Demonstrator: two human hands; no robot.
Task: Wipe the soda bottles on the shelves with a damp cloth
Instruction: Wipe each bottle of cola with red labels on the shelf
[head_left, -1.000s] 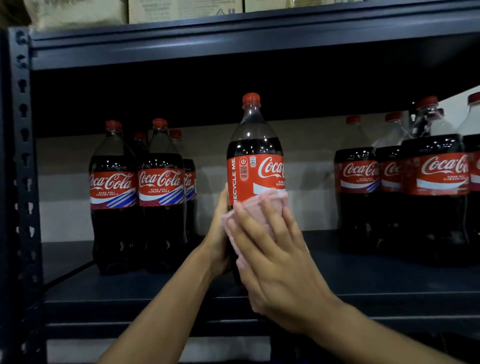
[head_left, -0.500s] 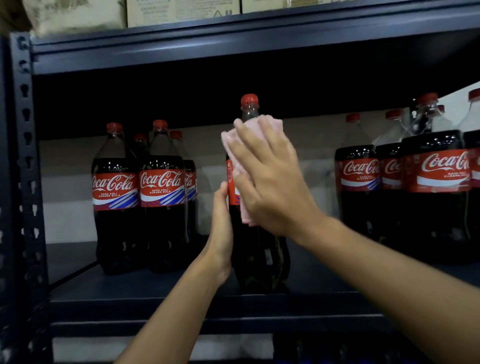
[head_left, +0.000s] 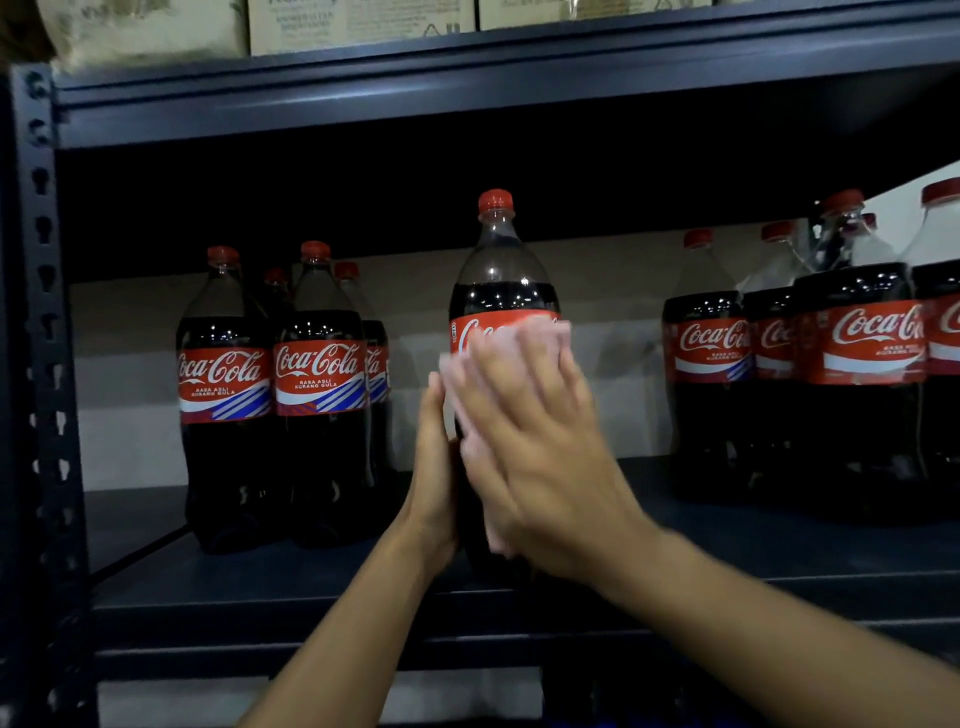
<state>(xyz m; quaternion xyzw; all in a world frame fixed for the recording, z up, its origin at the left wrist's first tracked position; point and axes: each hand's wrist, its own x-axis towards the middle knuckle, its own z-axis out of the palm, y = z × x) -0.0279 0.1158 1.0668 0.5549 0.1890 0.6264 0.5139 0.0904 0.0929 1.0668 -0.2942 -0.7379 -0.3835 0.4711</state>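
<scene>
At the front edge of the shelf, the right hand presses the pink cloth flat on the label and belly of the lone middle bottle, fingers straight and spread, motion-blurred; the left hand braces the bottle's left side, fingers straight, curled round nothing. Step in hand, as I judge it: wiping this bottle's front, with the bottle upright on the shelf and well apart from both groups. The next move likely calls for the left hand to turn the bottle so the cloth reaches its back, then a shift to the left group or right group farther in; whether those are wiped, cannot tell.
</scene>
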